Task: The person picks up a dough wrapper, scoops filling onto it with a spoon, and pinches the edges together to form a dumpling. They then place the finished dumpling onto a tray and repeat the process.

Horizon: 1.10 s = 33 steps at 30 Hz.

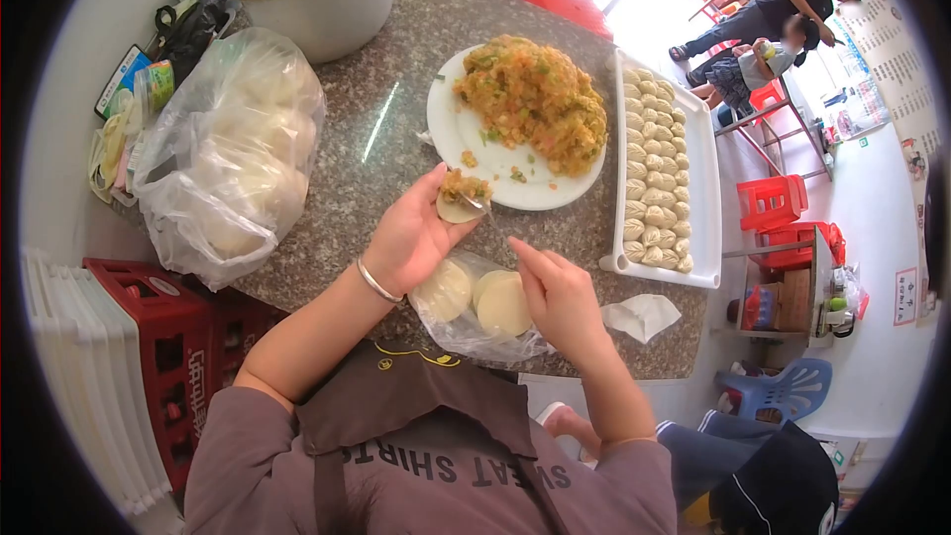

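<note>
In my left hand lies a round dough wrapper, cupped in the fingers, with a heap of orange-green filling on it. The shiny metal end of a thin utensil presses against the filling. My right hand is closed around its other end; whether it is a spoon or a spatula cannot be made out. Just beyond both hands, a white plate bears a large mound of the same filling. Below them, a clear plastic bag holds several round wrappers.
At right, a white tray carries rows of pleated dumplings. A metal bowl of filling and a plastic bag of dough stand at left. Crumpled white paper lies near the front edge. Other people are in the background.
</note>
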Motion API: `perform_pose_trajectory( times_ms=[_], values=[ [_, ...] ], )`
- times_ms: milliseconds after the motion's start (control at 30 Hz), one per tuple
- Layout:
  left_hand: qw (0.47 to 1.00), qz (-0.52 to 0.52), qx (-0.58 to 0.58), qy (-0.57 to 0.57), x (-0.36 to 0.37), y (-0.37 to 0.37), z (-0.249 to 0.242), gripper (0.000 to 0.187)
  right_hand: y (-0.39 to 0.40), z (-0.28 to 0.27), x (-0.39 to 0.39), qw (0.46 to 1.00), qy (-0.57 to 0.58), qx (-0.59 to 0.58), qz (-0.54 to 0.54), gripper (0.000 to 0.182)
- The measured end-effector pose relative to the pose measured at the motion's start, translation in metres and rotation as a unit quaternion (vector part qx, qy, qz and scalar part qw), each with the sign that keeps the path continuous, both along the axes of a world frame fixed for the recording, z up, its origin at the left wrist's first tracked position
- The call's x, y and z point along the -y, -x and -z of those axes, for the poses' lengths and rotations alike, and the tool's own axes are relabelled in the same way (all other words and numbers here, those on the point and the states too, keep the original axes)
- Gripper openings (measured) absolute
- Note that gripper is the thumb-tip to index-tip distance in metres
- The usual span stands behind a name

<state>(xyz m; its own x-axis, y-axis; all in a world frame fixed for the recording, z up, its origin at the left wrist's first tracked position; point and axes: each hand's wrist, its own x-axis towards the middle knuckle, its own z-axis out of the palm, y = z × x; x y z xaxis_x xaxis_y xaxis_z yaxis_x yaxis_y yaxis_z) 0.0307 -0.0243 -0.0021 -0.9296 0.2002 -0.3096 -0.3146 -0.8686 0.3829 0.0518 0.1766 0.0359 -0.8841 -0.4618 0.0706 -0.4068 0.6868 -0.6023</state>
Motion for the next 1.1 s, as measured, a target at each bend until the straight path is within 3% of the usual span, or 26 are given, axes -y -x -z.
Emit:
perform_pose_trajectory(
  times_ms=[167, 233, 400, 467, 600, 733, 1100],
  values=[
    [0.999, -0.019, 0.021, 0.015, 0.005, -0.011, -0.005, 0.043, 0.005, -0.001, -0.011, 0.986, 0.149, 0.07, 0.036, 0.03],
    [0.999, -0.039, -0.001, 0.015, 0.006, -0.013, -0.01, 0.039, 0.007, -0.002, -0.018, 0.927, 0.257, 0.266, 0.062, 0.029],
    [0.998, -0.002, -0.06, 0.015, -0.001, 0.007, -0.021, 0.043, 0.017, -0.002, -0.012, 0.962, 0.209, 0.169, 0.048, 0.028],
    [0.997, 0.01, -0.077, 0.017, -0.002, 0.016, -0.026, 0.042, 0.02, -0.015, -0.01, 0.99, 0.122, -0.033, 0.063, 0.029],
    [0.995, 0.037, -0.08, 0.049, -0.008, 0.033, -0.035, 0.042, 0.031, -0.009, -0.019, 0.989, 0.011, -0.135, 0.053, 0.028],
    [0.991, 0.039, -0.071, 0.106, -0.009, 0.047, -0.027, 0.046, 0.033, -0.017, -0.019, 0.985, 0.0, -0.155, 0.08, 0.027],
    [0.996, 0.011, -0.067, 0.065, -0.004, 0.048, -0.017, 0.043, 0.039, -0.01, -0.009, 0.991, 0.007, -0.125, 0.056, 0.025]
  ],
)
